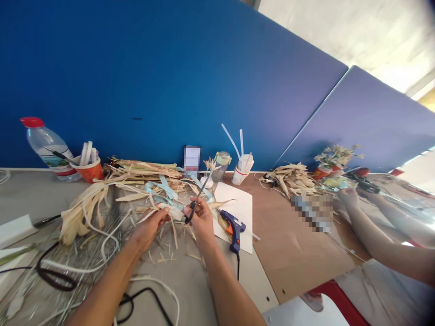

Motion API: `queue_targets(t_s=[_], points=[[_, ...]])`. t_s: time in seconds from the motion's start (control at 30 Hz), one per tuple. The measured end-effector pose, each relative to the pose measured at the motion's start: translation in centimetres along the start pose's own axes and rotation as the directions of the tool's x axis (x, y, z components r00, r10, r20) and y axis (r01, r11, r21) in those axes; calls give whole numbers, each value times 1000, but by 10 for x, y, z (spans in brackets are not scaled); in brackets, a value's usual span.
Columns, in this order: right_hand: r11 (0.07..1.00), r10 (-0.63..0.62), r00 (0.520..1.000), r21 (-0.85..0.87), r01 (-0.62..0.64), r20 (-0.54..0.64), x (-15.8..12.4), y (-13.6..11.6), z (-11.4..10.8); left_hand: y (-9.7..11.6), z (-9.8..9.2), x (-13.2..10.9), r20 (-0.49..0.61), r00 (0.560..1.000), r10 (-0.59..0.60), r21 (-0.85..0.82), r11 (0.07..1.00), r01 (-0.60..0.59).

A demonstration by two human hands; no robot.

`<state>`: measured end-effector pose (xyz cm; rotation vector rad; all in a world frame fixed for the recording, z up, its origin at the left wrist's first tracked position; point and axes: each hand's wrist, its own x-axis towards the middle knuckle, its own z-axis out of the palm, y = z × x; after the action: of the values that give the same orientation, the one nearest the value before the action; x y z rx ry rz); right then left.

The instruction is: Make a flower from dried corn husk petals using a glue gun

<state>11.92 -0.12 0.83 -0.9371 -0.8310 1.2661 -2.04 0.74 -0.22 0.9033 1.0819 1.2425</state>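
Observation:
In the middle of the head view, my left hand (157, 222) is closed on a pale strip of corn husk (175, 213). Just to its right, my right hand (202, 217) grips a pair of dark-handled scissors (193, 209), the blades pointing up and away. The strip's right end lies close by the scissor handles; whether they touch I cannot tell. A blue glue gun (234, 228) rests on a white sheet (246, 203) to the right of my hands. Loose dried husks (142, 170) and light-blue ribbon (166, 188) are heaped beyond them.
White cable (102, 265) and thin wires cover the left side. Against the blue partition (152, 81) stand a bottle (47, 145), a red cup (89, 171), a phone (192, 159) and a paper cup (240, 174). A co-worker's arms (374, 231) reach in at right, near more husks (294, 179).

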Motion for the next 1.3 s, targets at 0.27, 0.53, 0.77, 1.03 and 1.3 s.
queue_targets(t_s=[0.27, 0.53, 0.77, 1.03, 1.3], points=[[971, 194, 960, -178, -158, 203, 0, -7, -8, 7, 3, -6, 156, 985, -75, 45, 997, 69], [982, 134, 983, -152, -114, 124, 2, -3, -6, 4, 8, -6, 183, 982, -50, 12, 999, 48], [893, 210, 926, -448, -50, 315, -6, -16, -8, 2, -9, 5, -68, 998, 2, -137, 991, -11], [601, 269, 855, -771, 211, 444, -10, -26, -20, 0, -14, 11, -121, 992, 40, -162, 985, -60], [599, 310, 823, -770, 220, 476, -10, -25, -19, -1, -12, 11, -169, 984, 57, -132, 988, -80]])
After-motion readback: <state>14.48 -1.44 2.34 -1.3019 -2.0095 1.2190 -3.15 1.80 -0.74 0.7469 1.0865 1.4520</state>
